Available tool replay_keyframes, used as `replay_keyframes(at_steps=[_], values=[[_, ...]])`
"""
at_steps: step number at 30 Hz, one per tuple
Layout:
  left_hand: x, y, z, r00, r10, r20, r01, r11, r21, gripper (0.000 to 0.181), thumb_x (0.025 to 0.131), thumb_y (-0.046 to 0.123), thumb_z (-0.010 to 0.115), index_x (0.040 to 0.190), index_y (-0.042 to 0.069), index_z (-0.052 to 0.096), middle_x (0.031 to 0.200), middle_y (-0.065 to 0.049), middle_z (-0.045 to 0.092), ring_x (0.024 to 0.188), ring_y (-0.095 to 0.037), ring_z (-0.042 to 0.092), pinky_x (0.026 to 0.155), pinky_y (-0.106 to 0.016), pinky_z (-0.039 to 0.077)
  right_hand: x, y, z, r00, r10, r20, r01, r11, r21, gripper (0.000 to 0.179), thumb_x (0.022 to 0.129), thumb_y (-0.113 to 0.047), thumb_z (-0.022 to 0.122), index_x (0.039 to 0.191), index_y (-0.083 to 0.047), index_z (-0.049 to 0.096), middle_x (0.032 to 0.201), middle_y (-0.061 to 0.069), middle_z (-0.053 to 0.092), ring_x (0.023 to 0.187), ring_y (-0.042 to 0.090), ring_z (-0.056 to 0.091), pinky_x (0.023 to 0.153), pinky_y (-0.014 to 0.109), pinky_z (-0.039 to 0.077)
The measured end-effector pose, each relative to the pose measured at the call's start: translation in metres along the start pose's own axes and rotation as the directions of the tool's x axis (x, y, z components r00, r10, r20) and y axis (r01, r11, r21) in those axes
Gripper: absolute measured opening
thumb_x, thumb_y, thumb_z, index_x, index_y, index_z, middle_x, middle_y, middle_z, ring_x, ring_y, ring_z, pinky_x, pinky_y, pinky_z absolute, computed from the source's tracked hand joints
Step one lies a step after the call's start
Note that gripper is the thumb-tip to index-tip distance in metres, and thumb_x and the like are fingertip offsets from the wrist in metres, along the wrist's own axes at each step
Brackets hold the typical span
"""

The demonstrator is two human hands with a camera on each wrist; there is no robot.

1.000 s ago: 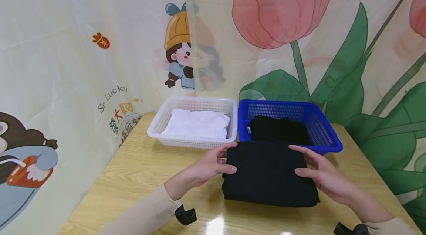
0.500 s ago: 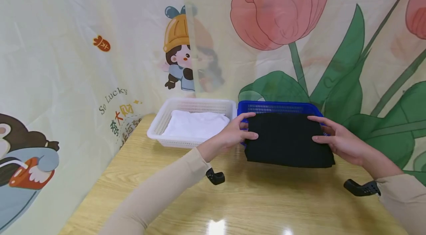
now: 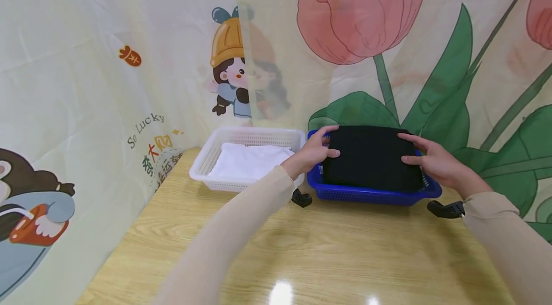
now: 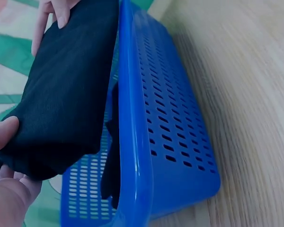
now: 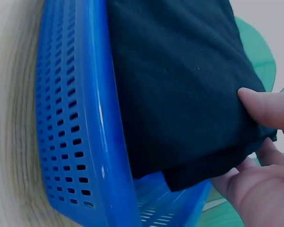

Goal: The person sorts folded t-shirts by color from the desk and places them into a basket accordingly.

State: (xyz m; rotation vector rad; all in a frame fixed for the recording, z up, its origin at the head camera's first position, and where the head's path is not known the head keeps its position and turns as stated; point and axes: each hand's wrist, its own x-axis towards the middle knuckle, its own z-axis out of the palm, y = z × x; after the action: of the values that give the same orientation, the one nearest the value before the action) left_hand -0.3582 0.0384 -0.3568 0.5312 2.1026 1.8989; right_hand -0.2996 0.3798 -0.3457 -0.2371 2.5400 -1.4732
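A folded black garment (image 3: 371,158) is held level over the blue basket (image 3: 366,195) by both hands. My left hand (image 3: 314,150) grips its left edge, thumb on top and fingers beneath, as the left wrist view shows with the folded cloth (image 4: 71,80). At the opposite edge my right hand (image 3: 431,158) pinches the cloth the same way; in the right wrist view the thumb (image 5: 265,106) lies on top. Below it, inside the basket, part of another dark cloth (image 4: 112,156) shows in the left wrist view; the rest is hidden.
Left of the blue basket stands a white basket (image 3: 202,170) with a folded white cloth (image 3: 250,160) in it. Both rest at the back of the wooden table (image 3: 336,252), against a printed curtain (image 3: 172,55). My left forearm passes in front of the white basket.
Both hands have carried the folded black garment from above the table, away from me and slightly right, until it is over the blue basket. The baskets have stayed put.
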Motion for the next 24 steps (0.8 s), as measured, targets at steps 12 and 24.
replay_keyframes(at_steps=[12,24], values=[[0.021,-0.025,0.003,0.997,-0.022,-0.076,0.031,0.991,0.128,0.079,0.090,-0.012,0.075,0.157,0.022,0.051,0.156,-0.019,0.051,0.145,-0.034,0.049,0.113,-0.053,0.049,0.029,0.032,0.006,1.000,0.010,-0.017,-0.011,0.999,-0.036,0.079,0.109,-0.016,0.062,0.172,-0.015,0.014,0.173,0.031,-0.009,0.140,0.055,0.036,0.083,0.039,0.048],[0.039,-0.049,0.020,0.969,-0.155,-0.193,0.194,0.960,0.201,0.083,0.087,-0.016,0.075,0.153,0.029,0.055,0.148,-0.012,0.056,0.126,-0.023,0.055,0.097,-0.038,0.055,0.038,0.056,0.017,1.000,0.020,0.013,-0.020,1.000,-0.017,0.078,0.109,-0.008,0.059,0.171,-0.009,0.012,0.171,0.036,-0.008,0.150,0.059,0.016,0.103,0.057,0.043]])
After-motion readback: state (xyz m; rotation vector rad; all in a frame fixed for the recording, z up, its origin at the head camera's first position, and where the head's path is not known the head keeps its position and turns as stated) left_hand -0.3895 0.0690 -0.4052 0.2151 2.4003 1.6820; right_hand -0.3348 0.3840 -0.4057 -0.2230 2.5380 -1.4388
